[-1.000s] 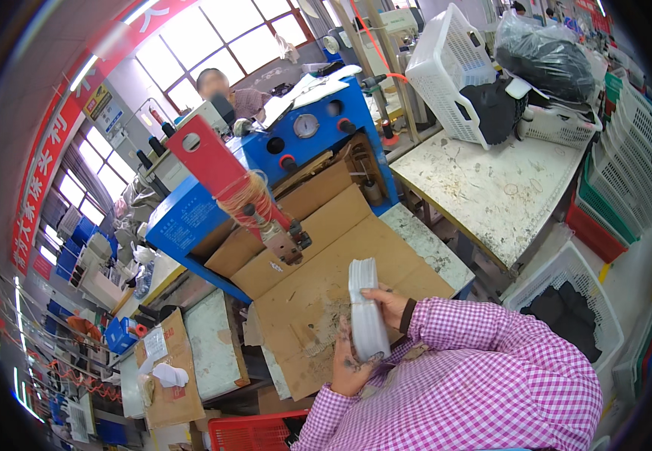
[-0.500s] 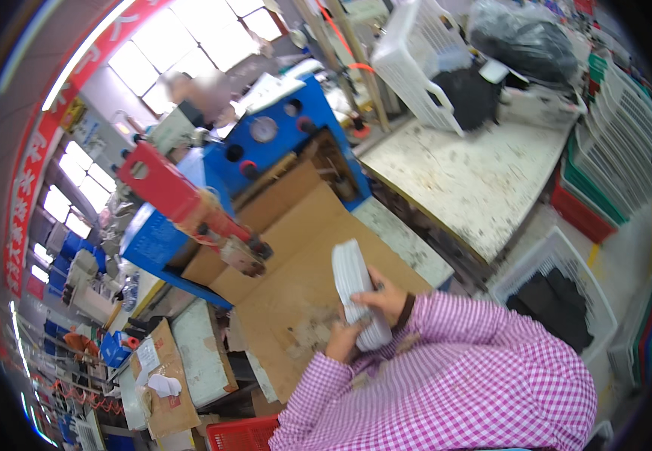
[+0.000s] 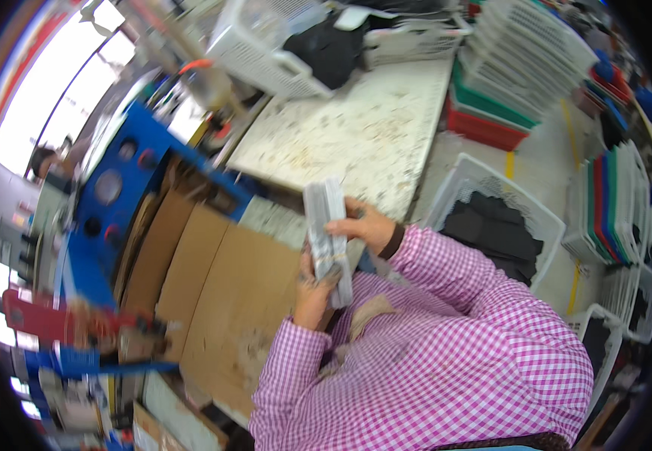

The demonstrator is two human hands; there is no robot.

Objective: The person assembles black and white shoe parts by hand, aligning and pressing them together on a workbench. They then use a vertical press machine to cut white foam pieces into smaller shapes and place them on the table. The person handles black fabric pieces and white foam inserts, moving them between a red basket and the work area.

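Head view has been swung rightward: the white stack [image 3: 326, 246], pinched by left hand [image 3: 312, 295] and right hand [image 3: 371, 228], is turned from the blue machine [image 3: 128, 179] at nine o'clock.

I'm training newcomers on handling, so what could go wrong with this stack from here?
The pale stack is held between the left hand and right hand, its upper end sticking out free, so its layers might slip out of line if the grip loosens. The left hand's fingers look darkly smudged, so they could mark it.
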